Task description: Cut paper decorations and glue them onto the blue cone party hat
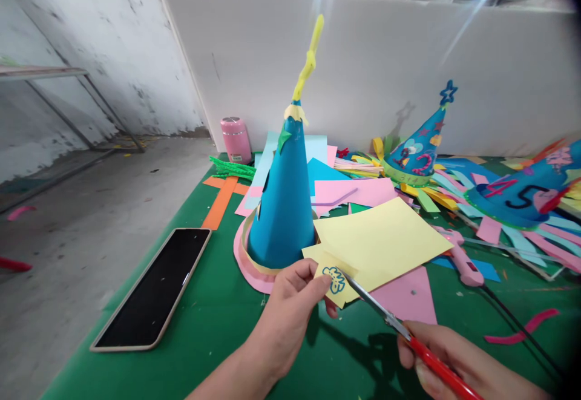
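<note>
Between thumb and fingers, my left hand pinches a small piece of yellow paper with a blue drawing on it. My right hand grips red-handled scissors, whose blades reach the paper's right edge, close to the drawing. How far the blades are apart is hard to see. Just behind my left hand stands a blue paper cone hat with a pink brim and a twisted yellow pipe cleaner on its tip. A larger sheet of yellow paper lies right behind the piece.
A smartphone lies at the left on the green table. Behind are a pink cup, green pipe cleaners and paper sheets. Decorated cone hats stand at the right, with a pink glue gun and its cord nearer.
</note>
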